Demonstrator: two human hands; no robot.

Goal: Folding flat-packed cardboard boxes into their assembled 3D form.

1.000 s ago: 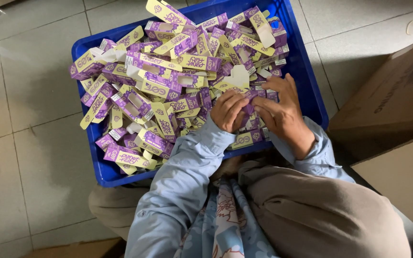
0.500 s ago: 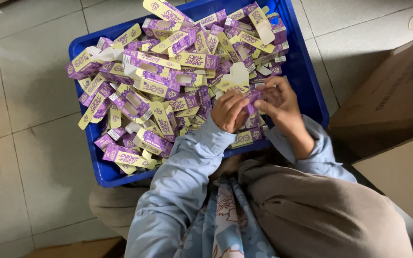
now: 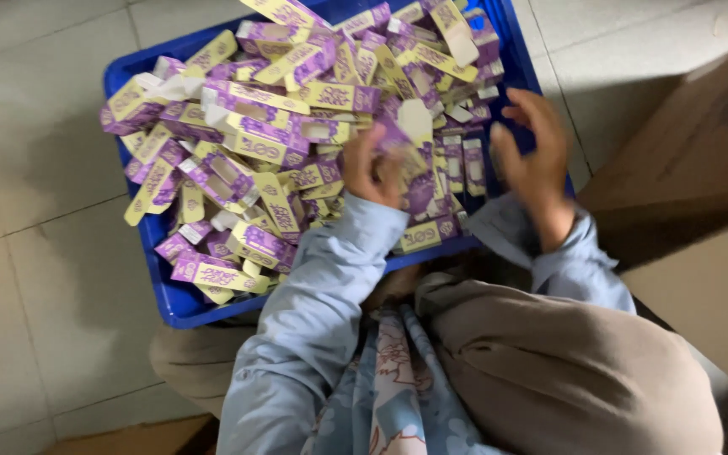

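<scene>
Cartons [image 3: 254,143], purple and yellow, fill the blue crate [image 3: 174,299]. The left hand [image 3: 377,168] seemingly pinches one purple carton [image 3: 414,181]; the right hand [image 3: 532,147] hovers with fingers spread.

A small purple-and-cream carton [image 3: 410,156], flap raised, sits tilted above the blue crate [image 3: 174,299], near its front edge, over a heap of matching cartons [image 3: 254,143].
</scene>
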